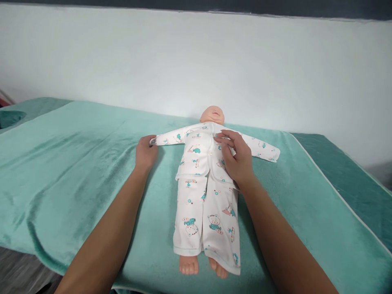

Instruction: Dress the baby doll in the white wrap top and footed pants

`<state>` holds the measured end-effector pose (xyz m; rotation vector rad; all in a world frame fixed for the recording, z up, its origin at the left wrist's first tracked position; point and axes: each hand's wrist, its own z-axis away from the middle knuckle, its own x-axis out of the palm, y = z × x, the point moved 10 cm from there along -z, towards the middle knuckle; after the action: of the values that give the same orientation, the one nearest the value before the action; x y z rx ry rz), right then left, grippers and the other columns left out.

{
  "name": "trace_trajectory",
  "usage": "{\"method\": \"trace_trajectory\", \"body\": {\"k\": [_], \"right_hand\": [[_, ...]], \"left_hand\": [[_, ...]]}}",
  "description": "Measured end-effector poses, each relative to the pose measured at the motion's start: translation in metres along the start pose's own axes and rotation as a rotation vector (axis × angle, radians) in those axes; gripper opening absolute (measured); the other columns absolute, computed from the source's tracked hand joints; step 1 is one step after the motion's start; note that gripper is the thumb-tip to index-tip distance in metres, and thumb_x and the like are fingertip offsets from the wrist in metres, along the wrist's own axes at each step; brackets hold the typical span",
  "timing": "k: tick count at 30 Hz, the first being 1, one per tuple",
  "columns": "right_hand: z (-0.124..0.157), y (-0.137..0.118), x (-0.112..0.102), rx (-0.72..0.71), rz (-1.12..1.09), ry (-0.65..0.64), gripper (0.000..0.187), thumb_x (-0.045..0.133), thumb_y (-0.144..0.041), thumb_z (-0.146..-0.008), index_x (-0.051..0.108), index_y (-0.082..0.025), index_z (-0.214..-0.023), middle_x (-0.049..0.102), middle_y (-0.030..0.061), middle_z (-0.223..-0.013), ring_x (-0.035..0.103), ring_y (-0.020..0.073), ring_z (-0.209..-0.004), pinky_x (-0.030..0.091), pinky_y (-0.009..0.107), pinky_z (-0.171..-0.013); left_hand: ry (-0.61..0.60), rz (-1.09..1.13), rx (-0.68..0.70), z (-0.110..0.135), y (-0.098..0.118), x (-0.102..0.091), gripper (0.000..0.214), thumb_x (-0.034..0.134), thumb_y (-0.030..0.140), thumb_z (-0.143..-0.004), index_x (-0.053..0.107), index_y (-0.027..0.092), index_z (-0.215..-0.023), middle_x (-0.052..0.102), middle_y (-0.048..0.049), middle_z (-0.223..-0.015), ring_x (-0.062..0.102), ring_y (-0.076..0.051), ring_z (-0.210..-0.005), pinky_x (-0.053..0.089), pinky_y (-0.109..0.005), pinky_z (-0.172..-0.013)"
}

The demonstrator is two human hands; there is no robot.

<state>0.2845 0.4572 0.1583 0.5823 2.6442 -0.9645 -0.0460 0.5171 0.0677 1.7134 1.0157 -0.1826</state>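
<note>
A baby doll (213, 114) lies on its back in the head view, its head toward the wall and its bare feet toward me. It wears a white printed jacket (193, 157) with a button at the front and matching trousers (190, 228). My left hand (146, 152) is closed on the cuff end of the sleeve (171, 137) at the left, which is stretched out sideways. Over the right side of the chest hovers or rests my right hand (237, 155), fingers apart and holding nothing; contact with the jacket is hard to tell. The other sleeve (265, 150) lies spread out.
A light green blanket (76, 163) covers the bed, with folds at the left. Darker green cloth (346, 175) shows at the right. Behind the doll's head rises a white wall (183, 61). Grey floor (18, 269) appears at the lower left.
</note>
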Motion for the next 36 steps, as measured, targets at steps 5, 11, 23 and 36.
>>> {"method": "trace_trajectory", "body": {"k": [5,11,23,36], "right_hand": [[0.000,0.002,0.001,0.019,-0.005,0.038,0.027,0.047,-0.022,-0.098,0.060,-0.032,-0.120,0.072,0.0052,-0.118,0.073,0.0241,-0.106,0.056,0.051,-0.098],[-0.001,0.002,0.002,0.019,-0.020,0.036,0.026,0.049,-0.025,-0.098,0.061,-0.032,-0.120,0.071,0.0054,-0.122,0.071,0.0245,-0.109,0.055,0.049,-0.099],[-0.002,0.005,0.006,0.056,-0.053,0.025,0.027,0.048,-0.021,-0.096,0.057,-0.031,-0.120,0.070,0.0043,-0.120,0.073,0.0221,-0.103,0.056,0.044,-0.095],[-0.006,-0.004,0.014,-0.030,0.026,-0.135,0.033,0.049,-0.017,-0.093,0.060,-0.028,-0.122,0.069,0.0054,-0.124,0.071,0.0234,-0.109,0.057,0.044,-0.092]], "left_hand": [[0.117,0.157,0.296,0.026,0.085,-0.012,0.051,0.041,0.005,-0.082,0.067,0.018,-0.123,0.066,-0.0086,-0.132,0.059,-0.021,-0.128,0.044,-0.035,-0.114],[-0.266,0.408,0.496,0.060,0.179,0.038,0.058,0.038,0.005,-0.081,0.069,0.026,-0.125,0.069,0.0000,-0.134,0.061,-0.019,-0.128,0.046,-0.039,-0.114],[-0.250,0.222,0.642,0.070,0.185,0.042,0.054,0.038,0.008,-0.087,0.069,0.024,-0.127,0.067,-0.0045,-0.133,0.056,-0.021,-0.129,0.043,-0.043,-0.115],[-0.335,0.262,0.592,0.068,0.174,0.052,0.048,0.036,0.013,-0.095,0.067,0.025,-0.130,0.056,-0.0058,-0.147,0.047,-0.021,-0.139,0.036,-0.044,-0.120]]}}
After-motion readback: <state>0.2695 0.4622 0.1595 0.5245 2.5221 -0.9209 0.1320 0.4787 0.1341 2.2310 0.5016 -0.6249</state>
